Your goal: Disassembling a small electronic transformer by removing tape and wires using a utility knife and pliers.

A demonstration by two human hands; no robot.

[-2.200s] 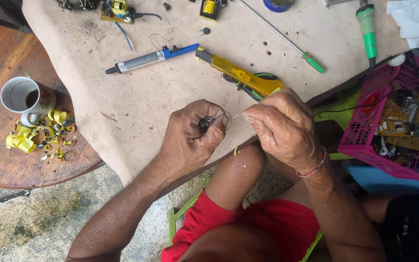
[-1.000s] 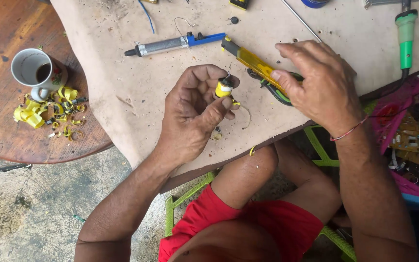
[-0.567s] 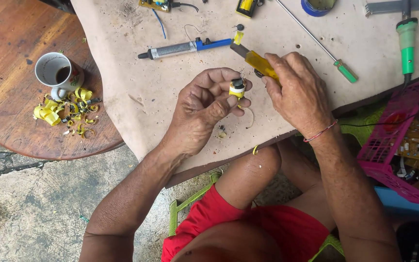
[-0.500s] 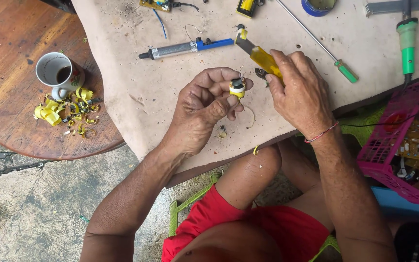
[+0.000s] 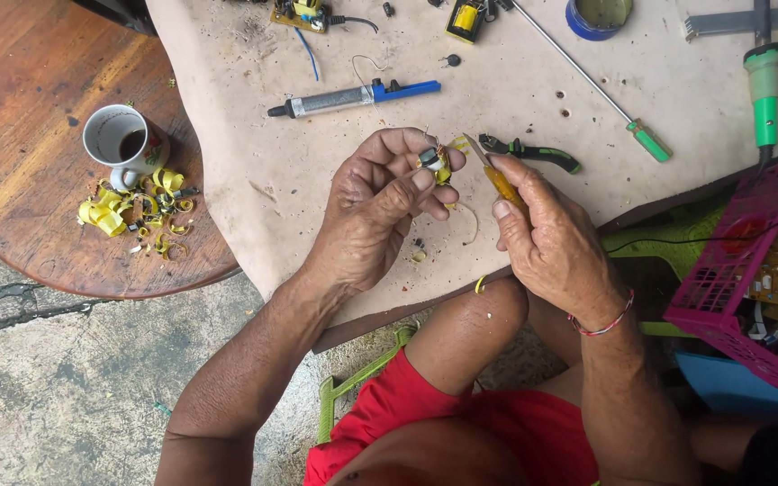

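At frame centre the left hand [image 5: 380, 202] pinches a small yellow-taped transformer [image 5: 434, 162] above the desk [image 5: 254, 108], while the right hand [image 5: 547, 238], closed on a yellow-handled cutter [image 5: 497, 175] it has just lifted off the desk, brings its blade against the part

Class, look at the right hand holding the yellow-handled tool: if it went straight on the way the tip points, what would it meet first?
Probably the small yellow part pinched in the left hand; the right hand aims its yellow-handled tool there.
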